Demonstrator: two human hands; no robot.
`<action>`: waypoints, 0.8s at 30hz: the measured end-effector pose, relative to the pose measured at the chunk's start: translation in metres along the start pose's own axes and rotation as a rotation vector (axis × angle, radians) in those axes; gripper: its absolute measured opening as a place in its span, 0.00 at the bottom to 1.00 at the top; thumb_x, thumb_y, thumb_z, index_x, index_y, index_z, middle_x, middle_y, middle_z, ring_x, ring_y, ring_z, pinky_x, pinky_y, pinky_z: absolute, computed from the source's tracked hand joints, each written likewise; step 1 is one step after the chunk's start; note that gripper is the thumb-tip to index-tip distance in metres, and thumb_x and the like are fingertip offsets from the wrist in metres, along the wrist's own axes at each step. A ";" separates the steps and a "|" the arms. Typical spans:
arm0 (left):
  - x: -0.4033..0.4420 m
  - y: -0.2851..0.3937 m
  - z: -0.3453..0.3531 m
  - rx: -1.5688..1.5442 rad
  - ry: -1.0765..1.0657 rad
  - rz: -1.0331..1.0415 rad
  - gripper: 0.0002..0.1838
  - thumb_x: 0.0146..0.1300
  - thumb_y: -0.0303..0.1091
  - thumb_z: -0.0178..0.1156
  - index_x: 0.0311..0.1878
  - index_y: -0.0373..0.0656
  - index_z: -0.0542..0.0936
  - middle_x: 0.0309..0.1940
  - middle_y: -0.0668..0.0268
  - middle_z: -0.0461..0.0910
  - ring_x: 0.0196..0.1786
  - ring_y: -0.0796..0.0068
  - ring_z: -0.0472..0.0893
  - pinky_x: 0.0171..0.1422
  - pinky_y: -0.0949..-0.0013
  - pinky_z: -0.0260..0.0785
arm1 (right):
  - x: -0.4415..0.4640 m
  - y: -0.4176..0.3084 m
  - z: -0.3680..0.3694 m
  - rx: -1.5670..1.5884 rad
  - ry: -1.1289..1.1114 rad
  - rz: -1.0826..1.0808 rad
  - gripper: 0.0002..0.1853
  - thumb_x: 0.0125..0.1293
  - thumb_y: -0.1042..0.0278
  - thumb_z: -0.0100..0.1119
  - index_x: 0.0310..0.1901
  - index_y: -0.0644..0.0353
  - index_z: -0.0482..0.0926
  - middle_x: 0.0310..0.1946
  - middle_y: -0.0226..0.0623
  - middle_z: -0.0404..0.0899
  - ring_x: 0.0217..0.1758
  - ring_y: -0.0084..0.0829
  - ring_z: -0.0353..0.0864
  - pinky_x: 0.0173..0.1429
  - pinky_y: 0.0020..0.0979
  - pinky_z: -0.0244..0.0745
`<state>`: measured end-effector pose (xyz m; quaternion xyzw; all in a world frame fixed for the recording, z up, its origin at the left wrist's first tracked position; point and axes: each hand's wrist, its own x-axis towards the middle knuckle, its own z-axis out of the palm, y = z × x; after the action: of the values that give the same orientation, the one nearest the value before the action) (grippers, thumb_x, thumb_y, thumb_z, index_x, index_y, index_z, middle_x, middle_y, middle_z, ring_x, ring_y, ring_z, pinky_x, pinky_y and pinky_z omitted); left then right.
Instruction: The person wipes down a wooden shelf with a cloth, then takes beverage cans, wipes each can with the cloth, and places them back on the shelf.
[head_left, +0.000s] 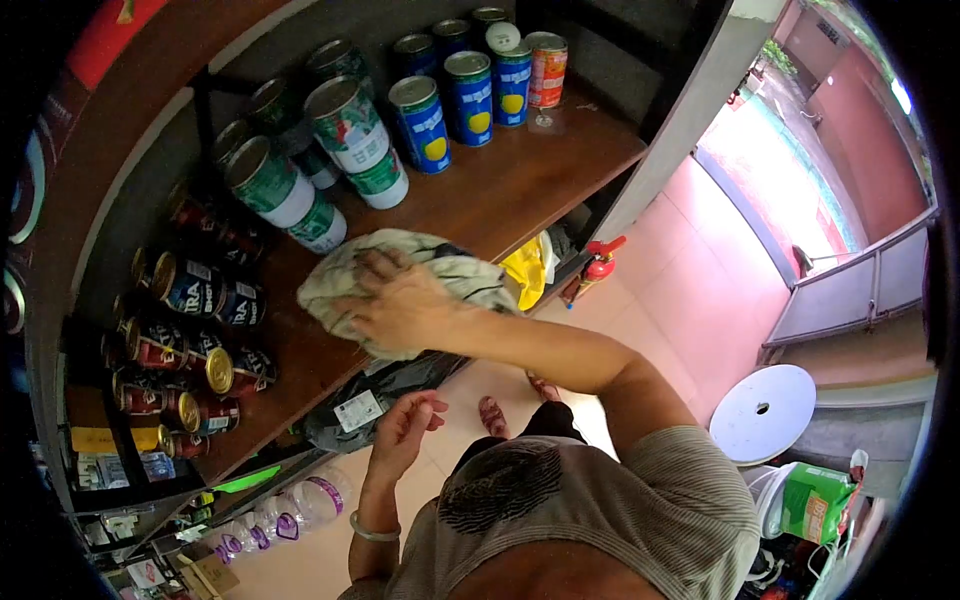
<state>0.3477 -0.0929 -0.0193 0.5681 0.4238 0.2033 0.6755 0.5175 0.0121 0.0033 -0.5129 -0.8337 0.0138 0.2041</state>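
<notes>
My right hand (415,308) presses down on a bunched, pale striped cloth (330,285), its fingers bent into the folds. Beneath the cloth is a brown wooden shelf (530,185), close to its front edge. My left hand (402,432) hangs in front of the shelf with fingers loosely curled and apart, holding nothing; a light bangle circles that wrist. Just behind the cloth stand stacked green-and-white cans (285,200). Blue cans with a yellow picture (425,130) and an orange can (547,72) stand farther along the shelf.
Dark Xtra cans (190,285) and red cans (155,345) are stacked at the shelf's left end. Below are a black plastic bag (335,425), a yellow bag (525,270) and clear bottles (290,510). A red fire extinguisher (598,265) stands by the shelf end, near the doorway.
</notes>
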 end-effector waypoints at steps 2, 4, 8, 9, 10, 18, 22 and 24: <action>0.005 0.004 0.010 0.022 0.004 -0.006 0.13 0.69 0.32 0.49 0.52 0.37 0.72 0.41 0.62 0.79 0.38 0.79 0.77 0.46 0.75 0.71 | -0.020 0.031 -0.026 -0.024 -0.027 0.013 0.22 0.66 0.51 0.38 0.58 0.40 0.72 0.59 0.41 0.69 0.67 0.43 0.61 0.68 0.44 0.54; 0.012 0.007 0.020 -0.002 0.013 0.001 0.12 0.69 0.31 0.49 0.52 0.37 0.73 0.41 0.63 0.80 0.38 0.79 0.77 0.46 0.75 0.71 | -0.038 0.060 -0.045 -0.089 0.019 0.017 0.21 0.65 0.52 0.39 0.57 0.40 0.74 0.57 0.40 0.72 0.65 0.42 0.64 0.67 0.44 0.57; 0.031 0.027 0.045 0.037 -0.005 0.091 0.13 0.68 0.29 0.51 0.53 0.37 0.73 0.41 0.63 0.80 0.38 0.78 0.78 0.46 0.76 0.72 | -0.068 0.115 -0.063 -0.161 0.196 0.022 0.20 0.63 0.52 0.43 0.54 0.41 0.77 0.51 0.41 0.77 0.61 0.40 0.69 0.66 0.43 0.59; 0.038 0.037 0.052 0.064 -0.018 0.133 0.12 0.67 0.29 0.51 0.52 0.37 0.73 0.40 0.63 0.80 0.38 0.78 0.79 0.45 0.75 0.72 | -0.075 0.127 -0.068 -0.176 0.216 0.038 0.20 0.62 0.52 0.45 0.53 0.42 0.77 0.50 0.42 0.77 0.61 0.40 0.70 0.65 0.42 0.60; 0.047 0.051 0.060 0.091 -0.032 0.173 0.12 0.67 0.28 0.52 0.51 0.37 0.74 0.39 0.63 0.81 0.38 0.78 0.79 0.44 0.75 0.73 | -0.083 0.140 -0.073 -0.189 0.235 0.055 0.19 0.61 0.52 0.46 0.52 0.42 0.78 0.50 0.43 0.77 0.60 0.40 0.71 0.64 0.41 0.62; 0.146 0.206 0.142 0.504 0.057 0.500 0.08 0.64 0.28 0.54 0.43 0.36 0.79 0.28 0.64 0.81 0.30 0.80 0.79 0.34 0.76 0.71 | -0.142 0.229 -0.108 -0.199 0.445 -0.190 0.15 0.51 0.56 0.60 0.40 0.49 0.82 0.24 0.29 0.71 0.31 0.31 0.72 0.38 0.33 0.69; 0.252 0.230 0.185 0.865 0.114 0.846 0.09 0.62 0.32 0.56 0.38 0.37 0.80 0.27 0.58 0.81 0.26 0.67 0.80 0.31 0.69 0.70 | -0.141 0.240 -0.088 -0.171 0.623 -0.243 0.10 0.47 0.56 0.63 0.30 0.49 0.80 0.23 0.26 0.66 0.28 0.28 0.68 0.32 0.29 0.62; 0.303 0.226 0.203 1.071 0.079 0.876 0.09 0.61 0.33 0.56 0.36 0.36 0.80 0.28 0.53 0.81 0.29 0.56 0.80 0.33 0.62 0.71 | -0.140 0.244 -0.079 -0.144 0.693 -0.260 0.10 0.45 0.56 0.64 0.28 0.49 0.79 0.24 0.27 0.68 0.29 0.28 0.68 0.32 0.28 0.61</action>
<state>0.7266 0.0768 0.0887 0.9343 0.2217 0.2407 0.1417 0.8069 -0.0074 -0.0266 -0.3899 -0.7722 -0.2452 0.4377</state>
